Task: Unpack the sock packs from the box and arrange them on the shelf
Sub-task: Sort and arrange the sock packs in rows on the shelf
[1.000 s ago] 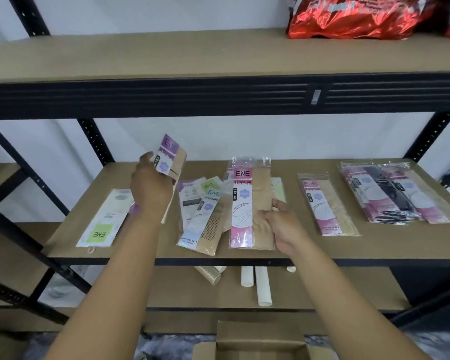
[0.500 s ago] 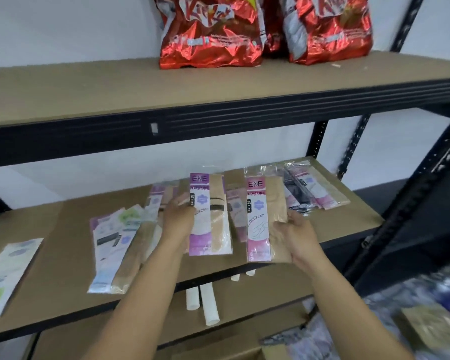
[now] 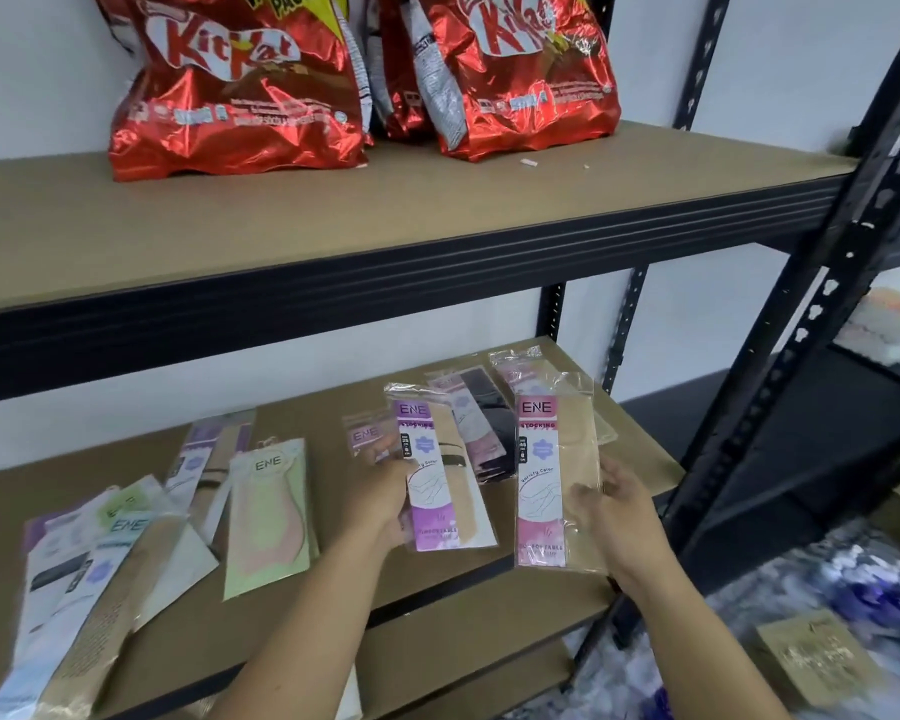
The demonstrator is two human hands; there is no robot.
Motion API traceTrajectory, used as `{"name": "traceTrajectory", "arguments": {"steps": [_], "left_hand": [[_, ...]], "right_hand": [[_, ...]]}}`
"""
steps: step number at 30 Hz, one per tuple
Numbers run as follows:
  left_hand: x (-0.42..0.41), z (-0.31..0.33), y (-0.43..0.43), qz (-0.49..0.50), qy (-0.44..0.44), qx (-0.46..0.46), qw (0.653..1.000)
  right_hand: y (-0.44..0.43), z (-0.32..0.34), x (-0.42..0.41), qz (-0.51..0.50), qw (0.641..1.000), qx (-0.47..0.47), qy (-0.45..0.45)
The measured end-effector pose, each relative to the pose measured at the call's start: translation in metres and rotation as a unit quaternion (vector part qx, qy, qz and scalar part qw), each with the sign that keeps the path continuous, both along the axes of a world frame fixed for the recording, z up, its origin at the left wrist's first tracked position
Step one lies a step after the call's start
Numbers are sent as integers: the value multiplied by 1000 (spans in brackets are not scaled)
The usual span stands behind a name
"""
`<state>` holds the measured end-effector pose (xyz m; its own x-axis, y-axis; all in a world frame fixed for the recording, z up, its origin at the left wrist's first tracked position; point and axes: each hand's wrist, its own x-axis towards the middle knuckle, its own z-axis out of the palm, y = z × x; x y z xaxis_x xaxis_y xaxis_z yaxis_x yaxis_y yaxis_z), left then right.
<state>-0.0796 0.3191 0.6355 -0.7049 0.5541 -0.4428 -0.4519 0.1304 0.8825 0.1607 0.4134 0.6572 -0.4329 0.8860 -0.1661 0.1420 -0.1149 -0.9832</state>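
Note:
My left hand [image 3: 380, 498] grips a purple-labelled ENE stocking pack [image 3: 445, 478] by its left edge, just above the middle shelf [image 3: 292, 610]. My right hand [image 3: 619, 504] holds a pink-labelled ENE stocking pack [image 3: 552, 475] by its right edge, near the shelf's front right corner. On the shelf lie a green and pink pack [image 3: 268, 517], a loose heap of packs at the left [image 3: 105, 579], a small pink pack [image 3: 365, 436] behind my left hand, and pink and black packs [image 3: 476, 418] at the back right.
Two red KitKat bags [image 3: 240, 90] [image 3: 520, 70] stand on the upper shelf [image 3: 437, 210]. A black upright post [image 3: 811, 324] runs down the right side of the rack. A brown cardboard piece [image 3: 814, 657] lies on the floor at lower right.
The view has swung right and up. Both hands moved right along the shelf, each still holding its pack; the pink pack is now farther from the purple one.

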Motion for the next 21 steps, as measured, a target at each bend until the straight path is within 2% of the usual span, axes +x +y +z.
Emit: {"name": "traceTrajectory", "arguments": {"steps": [3,6,13,18,21], "left_hand": [[7,2,26,22,10,20,1000],[14,4,49,3,22,41,999],[29,-1,85,-14,42,24,999],[29,-2,89,-3,49,17,999],[25,-2,88,-7,63,10,998]], "right_hand": [[22,-6,6,-2,1000,4,-19],[44,-11,15,-15,999,7,-37],[89,-27,25,-14,996,-2,-93],[122,-24,17,9,991,42,-126],[151,-20,-3,32,981,77,-178]]}}
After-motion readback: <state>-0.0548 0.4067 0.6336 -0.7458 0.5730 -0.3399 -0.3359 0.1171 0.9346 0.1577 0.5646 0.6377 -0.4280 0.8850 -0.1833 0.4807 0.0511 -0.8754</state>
